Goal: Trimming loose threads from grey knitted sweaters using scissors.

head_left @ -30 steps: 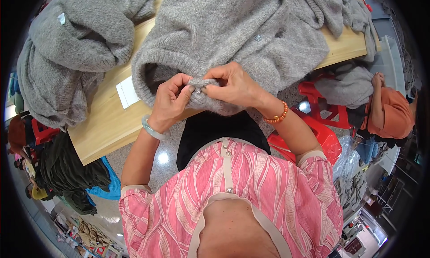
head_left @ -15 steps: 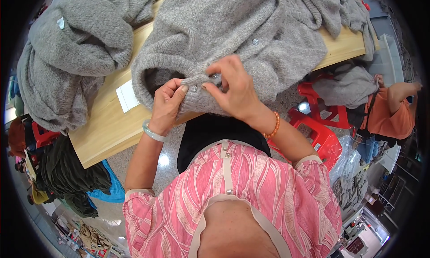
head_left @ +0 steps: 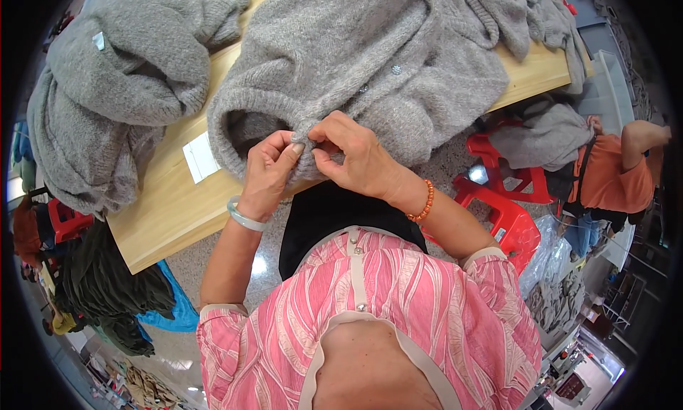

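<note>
A grey knitted cardigan [head_left: 327,47] lies across the table, its ribbed neck opening toward me. Sparkly round buttons run along its front band, and one button [head_left: 396,70] shows plainly further up. With thumb and finger, my left hand [head_left: 269,169] pinches the cardigan's front edge beside the neck opening. My right hand [head_left: 359,159] is bent in close at the same spot, its fingertips pressed on the edge right beside the left ones. Whatever lies between the fingertips, perhaps a button, is too covered to make out.
A pile of grey knitwear [head_left: 128,75] covers the left of the wooden table [head_left: 171,228], with a white paper slip [head_left: 201,158] beside the cardigan. Red stools [head_left: 509,221] stand at the right, near a person in orange [head_left: 615,171]. Dark green cloth [head_left: 107,282] hangs at the lower left.
My right hand has moved left and down from above the front band, and its fingertips now meet my left hand's. The left hand keeps its pinch on the cardigan's edge.
</note>
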`<state>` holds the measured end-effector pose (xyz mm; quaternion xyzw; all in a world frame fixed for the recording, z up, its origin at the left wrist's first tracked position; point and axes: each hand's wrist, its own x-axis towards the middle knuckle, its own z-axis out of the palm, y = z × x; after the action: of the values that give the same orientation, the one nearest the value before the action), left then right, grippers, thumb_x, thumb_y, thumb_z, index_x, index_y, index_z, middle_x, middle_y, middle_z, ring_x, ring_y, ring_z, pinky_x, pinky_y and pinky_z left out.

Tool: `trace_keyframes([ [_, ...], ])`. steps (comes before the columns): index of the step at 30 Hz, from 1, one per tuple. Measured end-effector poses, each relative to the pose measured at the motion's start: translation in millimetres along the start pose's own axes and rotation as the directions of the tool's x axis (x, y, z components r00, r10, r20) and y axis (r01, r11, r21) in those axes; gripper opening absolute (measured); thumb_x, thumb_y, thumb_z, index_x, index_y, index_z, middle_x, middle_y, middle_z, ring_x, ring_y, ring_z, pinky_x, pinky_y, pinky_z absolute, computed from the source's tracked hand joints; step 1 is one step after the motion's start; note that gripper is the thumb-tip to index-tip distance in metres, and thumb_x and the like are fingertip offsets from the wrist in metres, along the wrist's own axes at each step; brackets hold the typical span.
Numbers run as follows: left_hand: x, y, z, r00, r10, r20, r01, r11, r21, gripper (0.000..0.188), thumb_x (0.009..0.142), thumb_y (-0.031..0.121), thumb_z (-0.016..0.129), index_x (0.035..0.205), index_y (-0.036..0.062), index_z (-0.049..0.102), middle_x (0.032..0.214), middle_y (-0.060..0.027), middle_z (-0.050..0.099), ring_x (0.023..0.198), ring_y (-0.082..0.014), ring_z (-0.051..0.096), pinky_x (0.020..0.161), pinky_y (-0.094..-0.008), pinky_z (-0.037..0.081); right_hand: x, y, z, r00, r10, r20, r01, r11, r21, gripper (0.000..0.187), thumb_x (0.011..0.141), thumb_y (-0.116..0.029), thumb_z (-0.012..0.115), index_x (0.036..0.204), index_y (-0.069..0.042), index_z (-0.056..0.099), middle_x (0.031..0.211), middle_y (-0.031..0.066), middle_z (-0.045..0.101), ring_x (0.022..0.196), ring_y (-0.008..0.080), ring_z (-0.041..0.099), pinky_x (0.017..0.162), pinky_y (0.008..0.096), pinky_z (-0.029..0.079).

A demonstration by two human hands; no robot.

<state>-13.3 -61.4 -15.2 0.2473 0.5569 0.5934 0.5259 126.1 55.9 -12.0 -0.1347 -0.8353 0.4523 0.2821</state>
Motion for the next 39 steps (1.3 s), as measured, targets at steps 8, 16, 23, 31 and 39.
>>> trace_keyframes([
  [8, 2.9, -3.0, -4.2, 1.0, -0.005, 0.03, 0.005, 1.0, -0.009, 0.01, 0.093, 0.007, 0.054, 0.098, 0.0019, 0.06, 0.084, 0.0056, 0.057, 0.073, 0.0004, 0.048, 0.063, -0.0157, 0.038, 5.1, 2.5, 0.5, 0.994, -0.108, 0.033, 0.11, 0.99, -0.088, 0.02, 0.075, 0.003, 0.061, 0.094, -0.001, 0.055, 0.084, 0.0128, 0.053, 0.067, 0.0266, 0.059, 0.059, 0.0339, 0.05],
  [16, 5.3, -10.5, 5.0, 0.98, 0.181, -0.085, -0.157, 0.959, 0.235, 0.01, 0.093, 0.005, 0.053, 0.098, -0.0008, 0.06, 0.086, 0.0033, 0.059, 0.075, -0.0016, 0.05, 0.067, -0.0173, 0.042, 13.0, 9.1, 7.9, 0.987, -0.159, 0.034, 0.162, 0.967, -0.194, 0.021, 0.072, 0.001, 0.059, 0.092, -0.002, 0.054, 0.081, 0.0131, 0.05, 0.067, 0.0303, 0.057, 0.059, 0.0378, 0.049],
  [23, 5.8, -15.3, 1.3, 0.982, 0.15, -0.115, -0.14, 0.986, 0.093, 0.011, 0.093, 0.005, 0.052, 0.099, -0.0008, 0.06, 0.088, 0.0021, 0.06, 0.078, -0.0021, 0.052, 0.068, -0.0178, 0.044, 11.4, 9.1, 19.3, 0.988, -0.141, -0.06, 0.121, 0.96, -0.252, 0.02, 0.071, -0.001, 0.059, 0.091, -0.001, 0.053, 0.079, 0.0127, 0.05, 0.067, 0.031, 0.057, 0.06, 0.038, 0.049],
  [31, 3.7, -13.7, -6.3, 0.992, 0.104, -0.073, -0.114, 0.983, -0.144, 0.013, 0.094, 0.006, 0.052, 0.102, -0.0005, 0.06, 0.091, 0.0, 0.062, 0.08, -0.0038, 0.056, 0.074, -0.0195, 0.046, 13.3, 5.0, 17.1, 0.992, 0.093, -0.081, -0.091, 0.995, 0.029, 0.016, 0.073, -0.002, 0.063, 0.087, 0.0, 0.055, 0.078, 0.0105, 0.054, 0.064, 0.0207, 0.06, 0.057, 0.0311, 0.05],
  [39, 2.4, -4.4, -12.9, 0.997, 0.071, -0.016, -0.071, 0.997, 0.012, 0.014, 0.089, 0.004, 0.062, 0.102, -0.0009, 0.061, 0.092, -0.0004, 0.063, 0.082, -0.0048, 0.057, 0.074, -0.0197, 0.046, 10.3, 12.1, 10.2, 1.0, -0.004, 0.018, 0.003, 0.999, 0.048, 0.017, 0.075, 0.0, 0.065, 0.091, 0.0, 0.059, 0.082, 0.0108, 0.057, 0.067, 0.0209, 0.061, 0.059, 0.03, 0.051],
])
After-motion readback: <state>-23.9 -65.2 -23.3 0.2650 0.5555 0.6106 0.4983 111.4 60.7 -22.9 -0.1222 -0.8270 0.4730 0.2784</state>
